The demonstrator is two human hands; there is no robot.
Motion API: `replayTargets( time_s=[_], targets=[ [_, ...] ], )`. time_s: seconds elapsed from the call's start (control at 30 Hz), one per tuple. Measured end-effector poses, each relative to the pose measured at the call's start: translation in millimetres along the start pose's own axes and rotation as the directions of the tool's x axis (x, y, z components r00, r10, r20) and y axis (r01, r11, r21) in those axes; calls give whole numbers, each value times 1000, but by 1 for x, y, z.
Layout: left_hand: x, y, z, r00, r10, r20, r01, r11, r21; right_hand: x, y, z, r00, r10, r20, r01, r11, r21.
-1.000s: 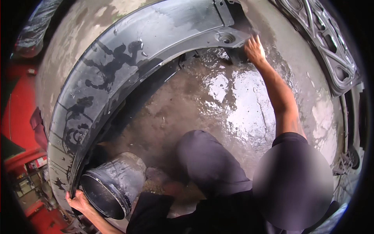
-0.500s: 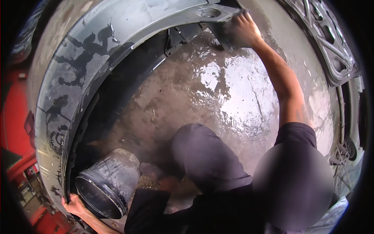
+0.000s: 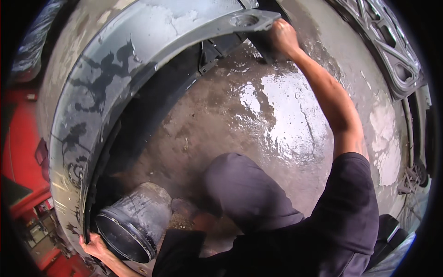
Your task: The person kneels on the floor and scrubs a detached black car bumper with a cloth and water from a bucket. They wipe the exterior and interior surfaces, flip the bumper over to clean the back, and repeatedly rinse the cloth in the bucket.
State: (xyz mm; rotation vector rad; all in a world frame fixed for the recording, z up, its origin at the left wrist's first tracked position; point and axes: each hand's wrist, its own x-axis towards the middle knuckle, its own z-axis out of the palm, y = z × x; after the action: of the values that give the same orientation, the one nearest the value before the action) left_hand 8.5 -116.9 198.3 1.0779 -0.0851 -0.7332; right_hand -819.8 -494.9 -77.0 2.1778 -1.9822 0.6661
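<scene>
A long, curved grey car bumper (image 3: 104,85), wet and streaked with dark patches, arches across the left and top of the view. My left hand (image 3: 94,245) is closed on its near end at the lower left, thumb against the outer edge. With my right arm stretched far forward, my right hand (image 3: 284,38) grips the far end, beside a round recess (image 3: 244,20). The fingertips of that hand are partly hidden behind the edge. Dark inner trim and a bracket (image 3: 208,56) show along the bumper's inner side.
A black bucket (image 3: 134,221) stands close to my left forearm, beside my foot. The concrete floor (image 3: 198,120) is wet and shiny. A metal panel frame (image 3: 392,51) lies at the far right. Red car parts (image 3: 23,147) and shelving (image 3: 41,226) are at the left.
The bumper and the bucket appear slightly farther right and lower in the picture. My right hand, blurred before, is now sharper at the bumper's far end. Both hands keep their hold.
</scene>
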Motion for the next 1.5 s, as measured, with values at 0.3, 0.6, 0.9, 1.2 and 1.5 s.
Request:
replayTargets(
  time_s=[0.3,0.6,0.9,1.2,1.5],
  targets=[
    [8,0,-13,998,2,67,-11,990,140,3,-59,97,996,-36,-80,54,971,235],
    [3,-15,0,992,-79,96,72,995,74,-24,-55,124,835,509,-211,-316,756,573],
    [-3,-10,-2,996,-53,68,47,995,91,-2,-108,114,557,830,-40,-625,450,639],
    [11,11,-33,986,-82,144,71,994,81,-16,-82,109,685,720,113,-586,453,672],
    [5,1,-18,900,-331,284,285,939,191,-44,-155,140,866,484,-121,-355,768,533]
  ],
)
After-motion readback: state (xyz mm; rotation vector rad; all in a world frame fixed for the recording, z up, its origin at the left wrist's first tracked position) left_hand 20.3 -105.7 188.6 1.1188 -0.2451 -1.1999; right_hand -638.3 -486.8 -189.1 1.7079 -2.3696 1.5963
